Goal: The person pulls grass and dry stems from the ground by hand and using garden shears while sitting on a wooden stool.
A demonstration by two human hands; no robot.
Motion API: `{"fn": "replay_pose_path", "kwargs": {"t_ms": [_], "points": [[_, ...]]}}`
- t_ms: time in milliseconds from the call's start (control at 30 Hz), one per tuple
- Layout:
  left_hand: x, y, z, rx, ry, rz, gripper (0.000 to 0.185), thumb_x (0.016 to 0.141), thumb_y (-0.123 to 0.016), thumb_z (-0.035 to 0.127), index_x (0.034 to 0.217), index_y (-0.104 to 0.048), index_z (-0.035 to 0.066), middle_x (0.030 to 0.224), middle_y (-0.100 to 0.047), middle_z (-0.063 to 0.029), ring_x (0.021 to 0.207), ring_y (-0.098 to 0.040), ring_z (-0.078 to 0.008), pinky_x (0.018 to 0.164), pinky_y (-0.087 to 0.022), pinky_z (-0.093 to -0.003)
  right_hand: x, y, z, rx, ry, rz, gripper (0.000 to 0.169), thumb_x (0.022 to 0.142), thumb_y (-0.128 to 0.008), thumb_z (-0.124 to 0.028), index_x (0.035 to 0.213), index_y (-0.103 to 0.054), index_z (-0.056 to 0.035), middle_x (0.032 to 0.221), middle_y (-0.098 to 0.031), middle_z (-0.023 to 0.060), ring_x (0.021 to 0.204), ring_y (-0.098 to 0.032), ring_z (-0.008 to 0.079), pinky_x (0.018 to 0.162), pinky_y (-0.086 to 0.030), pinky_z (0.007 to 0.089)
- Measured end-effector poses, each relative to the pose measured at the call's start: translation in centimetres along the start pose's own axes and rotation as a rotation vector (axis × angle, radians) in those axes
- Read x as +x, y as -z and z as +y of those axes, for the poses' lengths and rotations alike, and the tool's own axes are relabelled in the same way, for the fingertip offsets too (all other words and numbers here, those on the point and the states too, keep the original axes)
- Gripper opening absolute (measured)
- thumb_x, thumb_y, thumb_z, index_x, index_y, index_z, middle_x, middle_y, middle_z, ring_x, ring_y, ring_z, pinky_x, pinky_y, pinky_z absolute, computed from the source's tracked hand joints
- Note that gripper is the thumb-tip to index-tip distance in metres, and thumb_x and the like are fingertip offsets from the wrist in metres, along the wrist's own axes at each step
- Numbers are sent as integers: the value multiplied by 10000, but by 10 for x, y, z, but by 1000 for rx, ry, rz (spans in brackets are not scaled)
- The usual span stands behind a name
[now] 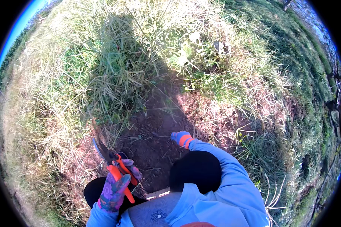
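Note:
My left hand (pixel 118 184), in a purple flowered glove, holds pruning shears (pixel 120 170) with orange handles at the lower left. Their blades point up and to the left and are spread apart, with the spring showing between the handles. My right hand (pixel 182 139), in a blue and orange glove, reaches out over bare dark soil (pixel 156 150) beyond my knee. Its fingertips lie by a thin dry stem; whether they pinch it is too small to tell. The fingers look curled together.
Tall grass (pixel 116 62) stands in front of me, partly in shadow. A broad-leaved plant (pixel 184 54) grows farther off to the right, with a greyish withered leaf (pixel 222 47) beside it. Dry pale stalks (pixel 270 204) stick up at the lower right.

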State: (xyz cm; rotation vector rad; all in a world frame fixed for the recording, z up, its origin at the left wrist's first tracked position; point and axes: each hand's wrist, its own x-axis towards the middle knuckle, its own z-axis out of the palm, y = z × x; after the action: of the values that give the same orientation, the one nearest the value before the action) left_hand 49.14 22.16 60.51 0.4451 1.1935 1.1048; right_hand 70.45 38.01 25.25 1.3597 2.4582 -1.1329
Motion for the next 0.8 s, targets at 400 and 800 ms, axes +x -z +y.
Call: {"fn": "replay_pose_path", "kwargs": {"t_ms": [400, 800], "points": [[4, -3, -4, -10, -125, -6, 489, 760, -618, 211, 1161, -425, 8, 958, -536, -119, 899, -533, -235, 840, -414, -400, -379, -22, 206, -559, -738, 27, 466, 731, -553, -424, 1164, -510, -260, 1219, -502, 46, 1190, -399, 292, 1006, -180, 559], [6, 15, -16, 85, -135, 28, 464, 850, -518, 293, 1186, -405, -6, 962, -502, -103, 862, -479, -217, 833, -381, -381, -613, -46, 225, -458, -1389, -885, 460, 778, -506, -456, 1134, -560, -169, 1221, -491, 64, 1127, -460, 279, 948, -294, 485]]}}
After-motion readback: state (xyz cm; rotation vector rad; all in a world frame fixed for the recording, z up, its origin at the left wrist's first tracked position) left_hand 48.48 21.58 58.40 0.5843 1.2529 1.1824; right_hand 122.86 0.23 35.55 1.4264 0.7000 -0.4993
